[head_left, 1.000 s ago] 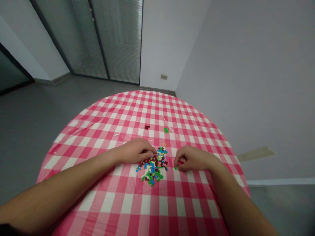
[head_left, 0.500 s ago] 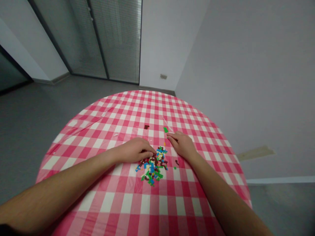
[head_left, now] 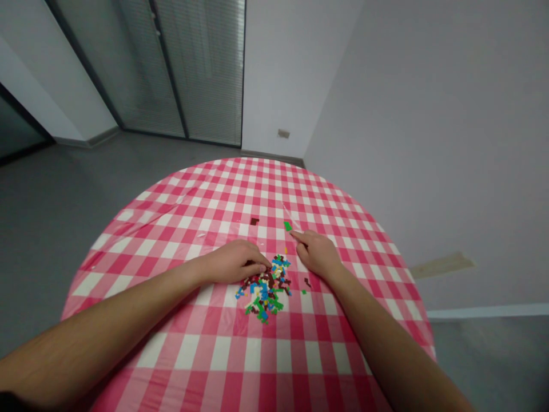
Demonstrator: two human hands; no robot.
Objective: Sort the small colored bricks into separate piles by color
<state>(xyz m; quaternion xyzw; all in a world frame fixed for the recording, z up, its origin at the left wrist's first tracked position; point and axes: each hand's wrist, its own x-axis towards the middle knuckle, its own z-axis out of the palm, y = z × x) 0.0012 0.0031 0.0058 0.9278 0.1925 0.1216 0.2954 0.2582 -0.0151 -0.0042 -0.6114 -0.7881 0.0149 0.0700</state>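
A pile of small coloured toy-brick-like pieces (head_left: 265, 292), in blue, green, brown, white and yellow, lies on the checked tablecloth. At its upper left edge rests my left hand (head_left: 235, 261), thumb and fingertips close together among brown pieces; whether it grips one is hidden. My right hand (head_left: 319, 252) is to the right of the pile. Its index finger is stretched out, the tip at the edge of a flat green piece (head_left: 287, 226), and the thumb stands apart with nothing visible between them. Farther left lies a flat dark brown piece (head_left: 254, 221).
The round table carries a red-and-white checked cloth (head_left: 206, 346). A loose brown piece (head_left: 307, 282) and a small green piece (head_left: 304, 292) lie right of the pile, below my right hand. A tiny yellow piece (head_left: 286, 250) sits above the pile. Beyond the table stand walls and a glass partition (head_left: 206, 74).
My right thumb has drawn back from the index finger, which now points out to the green piece. My left hand stays in place. The view has shifted slightly.
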